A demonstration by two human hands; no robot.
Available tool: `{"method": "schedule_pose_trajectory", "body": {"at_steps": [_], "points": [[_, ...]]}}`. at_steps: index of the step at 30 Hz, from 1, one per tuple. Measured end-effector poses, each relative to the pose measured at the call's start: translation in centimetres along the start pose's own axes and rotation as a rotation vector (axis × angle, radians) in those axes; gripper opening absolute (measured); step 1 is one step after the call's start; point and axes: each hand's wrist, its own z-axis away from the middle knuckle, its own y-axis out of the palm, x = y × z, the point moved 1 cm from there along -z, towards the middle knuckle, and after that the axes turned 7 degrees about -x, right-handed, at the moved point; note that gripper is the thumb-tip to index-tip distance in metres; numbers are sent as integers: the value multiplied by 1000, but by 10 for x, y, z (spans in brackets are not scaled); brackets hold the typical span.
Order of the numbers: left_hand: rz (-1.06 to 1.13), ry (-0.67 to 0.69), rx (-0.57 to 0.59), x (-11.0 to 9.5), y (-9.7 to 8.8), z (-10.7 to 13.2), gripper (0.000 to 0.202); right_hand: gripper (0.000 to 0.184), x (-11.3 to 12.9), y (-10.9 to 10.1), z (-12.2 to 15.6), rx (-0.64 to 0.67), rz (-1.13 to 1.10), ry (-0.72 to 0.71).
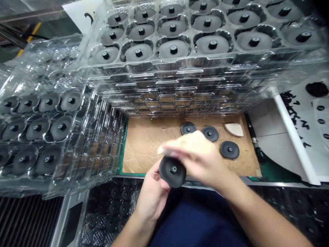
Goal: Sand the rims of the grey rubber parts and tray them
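My left hand (153, 197) holds a hubbed disc (177, 178) (right hand (199, 157) blurred, grip unclear); three loose discs (233, 151) sit untrayed toward two o'clock, twelve o'clock's top tray (192, 59) looks full.

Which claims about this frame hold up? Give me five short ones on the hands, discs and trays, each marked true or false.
1. The left hand holds a black disc. True.
2. The right hand rests flat on the cardboard. False: the right hand, blurred, is raised beside the upper edge of the held disc.
3. A pale wedge lies on the right part of the cardboard. True.
4. Five loose discs lie on the cardboard. False: three loose discs show there.
5. The top tray of the far stack is bare. False: that top tray has discs seated in its pockets.
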Motion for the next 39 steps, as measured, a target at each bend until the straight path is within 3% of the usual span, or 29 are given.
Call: {"method": "schedule_pose_trajectory", "body": {"at_steps": [3,6,9,11,14,16,19,22,25,27,29,31,36,39], "points": [[61,22,-38,-2,-3,-2,64,22,-38,11,15,-59,48,350],[110,26,-67,-4,-6,-4,63,21,-60,30,48,27,38,376],[119,12,-77,-5,-8,-7,62,16,-65,40,71,74,31,382],[116,3,-89,-5,-7,-8,60,18,-56,35,68,41,38,412],[125,9,-86,-5,-3,-7,56,23,-27,17,42,-144,53,433],[119,5,-61,-4,-1,-6,51,23,-1,8,23,-267,19,301],[87,-19,-46,-5,2,-3,49,21,26,7,8,-98,-56,118],[69,-16,-59,-6,3,-3,47,19,30,13,5,77,-88,156],[77,-6,-21,-7,5,-3,36,23,30,16,4,-68,3,83],[93,0,-7,-9,4,-2,43,25,29,13,7,-81,-31,56],[93,-10,-24,-11,1,-2,53,23,24,6,14,39,-161,138],[80,-23,-49,-13,0,-2,57,19,11,-2,26,91,-292,327],[120,-46,-15,-13,8,-1,71,22,-36,-9,66,-266,-399,766],[145,-43,48,-12,10,0,65,27,-48,-1,79,-232,-397,848]]}}
